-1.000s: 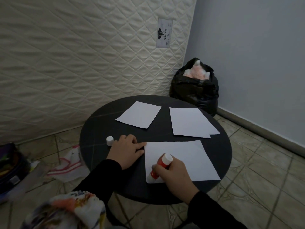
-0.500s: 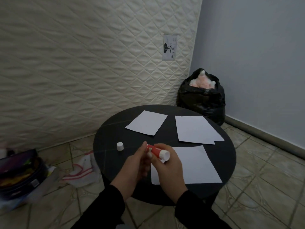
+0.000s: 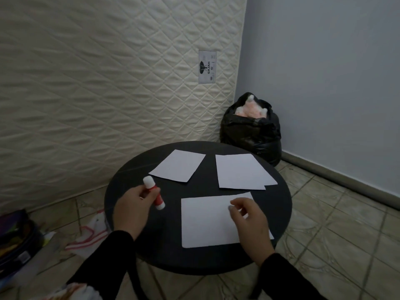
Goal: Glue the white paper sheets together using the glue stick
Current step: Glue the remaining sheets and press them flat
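Note:
A round black table (image 3: 205, 191) carries white paper sheets. One sheet (image 3: 205, 221) lies nearest me, another sheet (image 3: 178, 165) sits at the far left, and two overlapping sheets (image 3: 240, 172) lie at the far right. My left hand (image 3: 132, 208) grips a red glue stick (image 3: 154, 194) with white ends, held tilted above the table's left side. My right hand (image 3: 249, 221) hovers over the near sheet's right half with fingers loosely curled and nothing in them. No loose cap shows on the table.
A quilted mattress (image 3: 108, 83) leans against the wall behind the table. A stuffed black rubbish bag (image 3: 251, 135) stands in the corner. On the tiled floor at left lie a dark bag (image 3: 15, 239) and a white-and-red cloth (image 3: 88, 234).
The glue stick went from my right hand to my left, which carried it leftwards. My right hand dropped over the near sheet. The small white cap on the table is gone from sight.

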